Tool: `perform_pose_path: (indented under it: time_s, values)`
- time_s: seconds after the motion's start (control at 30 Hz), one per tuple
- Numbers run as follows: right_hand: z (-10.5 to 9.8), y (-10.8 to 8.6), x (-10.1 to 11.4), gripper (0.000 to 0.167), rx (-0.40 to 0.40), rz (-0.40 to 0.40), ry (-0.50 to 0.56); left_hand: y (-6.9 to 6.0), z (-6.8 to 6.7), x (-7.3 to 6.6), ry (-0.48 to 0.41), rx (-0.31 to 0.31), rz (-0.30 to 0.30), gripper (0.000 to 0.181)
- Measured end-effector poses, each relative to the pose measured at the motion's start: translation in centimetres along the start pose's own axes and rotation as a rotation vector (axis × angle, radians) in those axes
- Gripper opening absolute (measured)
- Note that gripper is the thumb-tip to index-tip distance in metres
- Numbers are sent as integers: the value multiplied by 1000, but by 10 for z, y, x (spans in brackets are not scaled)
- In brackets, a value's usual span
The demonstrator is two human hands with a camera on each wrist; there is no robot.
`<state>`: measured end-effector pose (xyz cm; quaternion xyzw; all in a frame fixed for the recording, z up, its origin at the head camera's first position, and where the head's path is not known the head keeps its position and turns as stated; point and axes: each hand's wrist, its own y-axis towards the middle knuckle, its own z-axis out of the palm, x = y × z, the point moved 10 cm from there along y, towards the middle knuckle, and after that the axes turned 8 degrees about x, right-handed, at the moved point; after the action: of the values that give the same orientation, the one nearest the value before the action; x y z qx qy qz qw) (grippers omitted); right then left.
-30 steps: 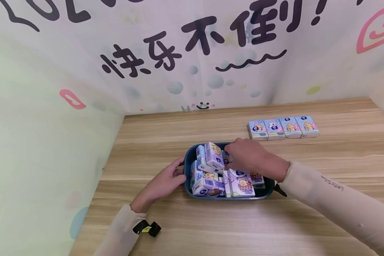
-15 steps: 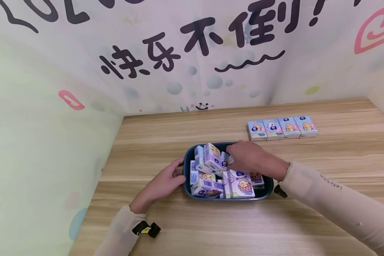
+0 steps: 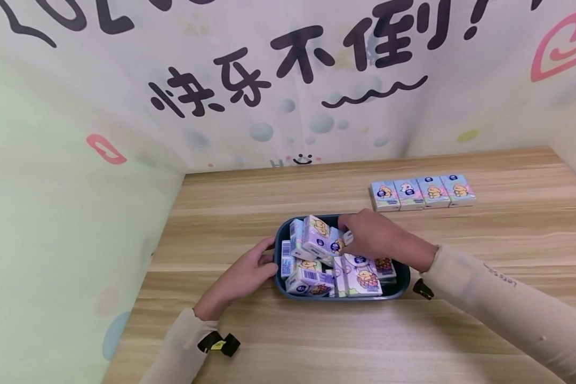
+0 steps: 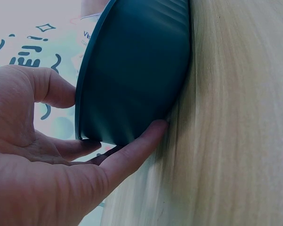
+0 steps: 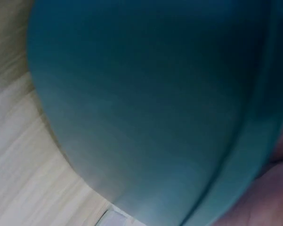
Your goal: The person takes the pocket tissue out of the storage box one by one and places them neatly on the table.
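Observation:
A dark teal plastic basin (image 3: pixel 398 290) stands on the table, loaded with small tissue packs (image 3: pixel 362 277) in lilac and pale blue with cartoon dogs. My left hand (image 3: pixel 245 272) rests against the basin's left end; in the left wrist view its thumb touches the rim and other fingers lie along the outer wall. Reaching in over the far right side, my right hand (image 3: pixel 376 234) pinches a tissue pack (image 3: pixel 348 237), mostly covered by the fingers. Beside it lean a blue pack (image 3: pixel 336 242) and a lilac pack (image 3: pixel 317 233). The right wrist view mainly shows the basin wall (image 5: pixel 141 103).
Behind the basin to the right, several tissue packs (image 3: pixel 422 193) lie side by side in a row on the wooden table (image 3: pixel 288 341). A printed white sheet (image 3: pixel 288 122) hangs along the back, and another covers the left side.
Packs in the left half of the basin have shifted slightly left and tilted. A pale pack edge now shows at my right fingers. My left hand has stayed at the basin's end.

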<state>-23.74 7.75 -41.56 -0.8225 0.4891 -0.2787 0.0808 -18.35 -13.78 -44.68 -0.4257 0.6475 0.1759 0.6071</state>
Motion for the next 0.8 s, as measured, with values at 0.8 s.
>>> perform_pose_path:
  time_s: [0.8]
  values:
    - [-5, -5, -3, 39, -105, -124, 172, 0, -1, 1, 0, -9, -14, 71]
